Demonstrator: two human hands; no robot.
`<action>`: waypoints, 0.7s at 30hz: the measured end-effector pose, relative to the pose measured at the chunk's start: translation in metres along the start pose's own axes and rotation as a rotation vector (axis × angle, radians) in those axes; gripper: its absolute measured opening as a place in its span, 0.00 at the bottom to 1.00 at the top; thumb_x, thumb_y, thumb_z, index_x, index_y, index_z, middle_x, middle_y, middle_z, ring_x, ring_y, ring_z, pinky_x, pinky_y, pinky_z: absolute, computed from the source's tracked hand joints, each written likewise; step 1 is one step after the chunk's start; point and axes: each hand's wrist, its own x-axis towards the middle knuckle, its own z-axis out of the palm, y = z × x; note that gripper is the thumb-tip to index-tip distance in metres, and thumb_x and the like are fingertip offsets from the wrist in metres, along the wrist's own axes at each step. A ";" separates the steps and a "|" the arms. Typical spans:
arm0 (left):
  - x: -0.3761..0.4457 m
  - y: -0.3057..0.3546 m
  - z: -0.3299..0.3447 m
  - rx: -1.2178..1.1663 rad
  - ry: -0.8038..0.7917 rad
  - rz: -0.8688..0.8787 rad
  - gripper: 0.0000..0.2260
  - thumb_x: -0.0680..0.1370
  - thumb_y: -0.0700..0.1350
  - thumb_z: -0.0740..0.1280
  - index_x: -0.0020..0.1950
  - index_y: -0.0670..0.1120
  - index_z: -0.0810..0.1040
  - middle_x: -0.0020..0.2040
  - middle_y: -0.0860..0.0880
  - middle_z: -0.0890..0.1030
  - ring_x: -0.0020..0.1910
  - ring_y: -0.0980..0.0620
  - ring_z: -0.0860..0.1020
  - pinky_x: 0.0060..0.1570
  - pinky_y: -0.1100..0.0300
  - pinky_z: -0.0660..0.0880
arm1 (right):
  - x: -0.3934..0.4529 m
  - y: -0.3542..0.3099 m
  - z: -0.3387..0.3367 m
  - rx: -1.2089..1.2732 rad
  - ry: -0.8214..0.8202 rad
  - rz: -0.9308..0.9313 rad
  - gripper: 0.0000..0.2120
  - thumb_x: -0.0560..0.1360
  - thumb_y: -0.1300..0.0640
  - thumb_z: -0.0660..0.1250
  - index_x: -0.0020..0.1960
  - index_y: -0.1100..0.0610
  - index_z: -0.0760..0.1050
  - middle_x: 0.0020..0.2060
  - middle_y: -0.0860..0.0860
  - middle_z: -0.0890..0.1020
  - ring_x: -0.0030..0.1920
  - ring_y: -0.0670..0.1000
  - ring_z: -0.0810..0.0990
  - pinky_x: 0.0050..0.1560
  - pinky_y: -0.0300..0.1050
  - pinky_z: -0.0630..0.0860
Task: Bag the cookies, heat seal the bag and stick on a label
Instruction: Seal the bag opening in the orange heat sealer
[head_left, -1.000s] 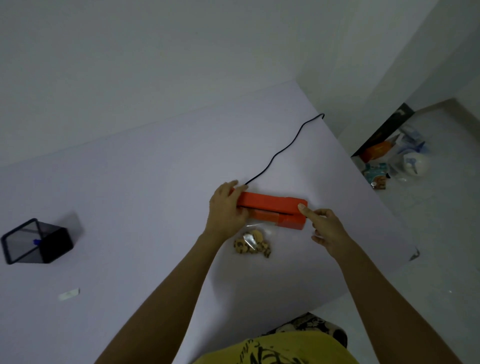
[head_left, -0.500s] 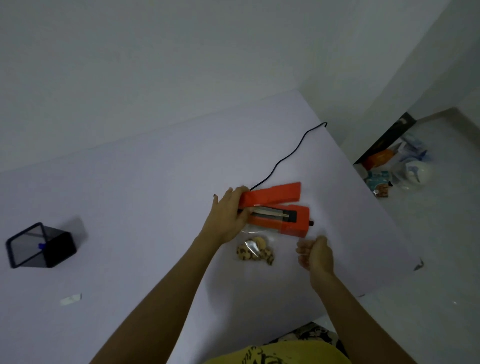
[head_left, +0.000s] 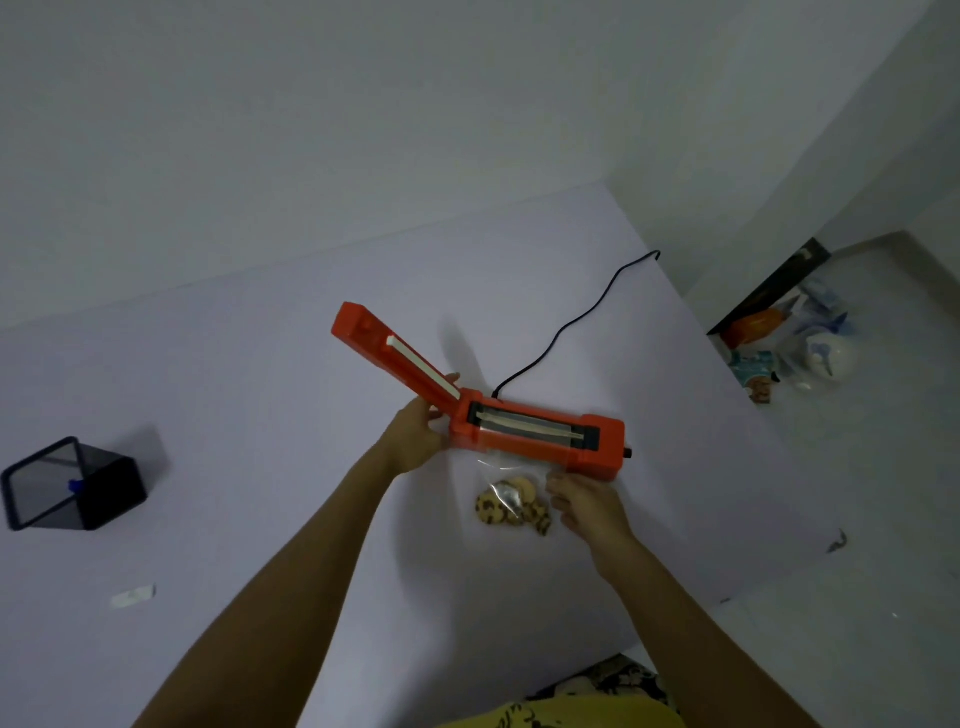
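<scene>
An orange heat sealer (head_left: 540, 434) lies on the white table (head_left: 260, 389). Its lid (head_left: 389, 353) is swung up wide toward the upper left, baring the sealing strip. My left hand (head_left: 415, 439) grips the sealer's hinge end. Just in front of the sealer lies a clear bag (head_left: 511, 501) holding chocolate-chip cookies, its top edge right below the sealer's base. My right hand (head_left: 587, 506) is at the bag's right edge, under the sealer's right end, with fingers pinched on the plastic. A small white label (head_left: 132, 596) lies on the table at the near left.
The sealer's black cord (head_left: 571, 322) runs back over the table's far right edge. A black mesh pen holder (head_left: 72, 486) stands at the left. The table's right edge drops to a floor with packets and bags (head_left: 789, 343).
The sealer's lid went from pressed down to swung wide open. My right hand left the sealer's right end and came down to the bag's right edge. My left hand stayed at the hinge end.
</scene>
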 end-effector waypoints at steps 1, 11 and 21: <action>0.003 0.000 0.002 0.011 -0.015 0.010 0.38 0.73 0.37 0.72 0.77 0.50 0.57 0.72 0.47 0.68 0.68 0.46 0.70 0.67 0.47 0.70 | -0.001 -0.001 0.001 -0.011 0.004 -0.007 0.02 0.73 0.59 0.69 0.45 0.55 0.81 0.48 0.58 0.83 0.51 0.57 0.80 0.53 0.51 0.76; 0.018 -0.001 0.001 0.084 0.003 0.116 0.32 0.67 0.39 0.78 0.68 0.46 0.69 0.64 0.45 0.75 0.62 0.48 0.74 0.65 0.49 0.73 | -0.015 -0.016 0.001 -0.156 0.094 -0.187 0.07 0.74 0.54 0.69 0.38 0.54 0.82 0.39 0.54 0.84 0.45 0.55 0.83 0.50 0.53 0.80; 0.025 -0.006 0.002 0.120 0.017 0.084 0.34 0.64 0.40 0.80 0.67 0.48 0.70 0.63 0.45 0.76 0.63 0.44 0.74 0.66 0.47 0.72 | -0.049 -0.051 0.013 -0.368 0.057 -0.491 0.10 0.77 0.61 0.65 0.39 0.63 0.79 0.28 0.48 0.78 0.26 0.36 0.76 0.30 0.28 0.69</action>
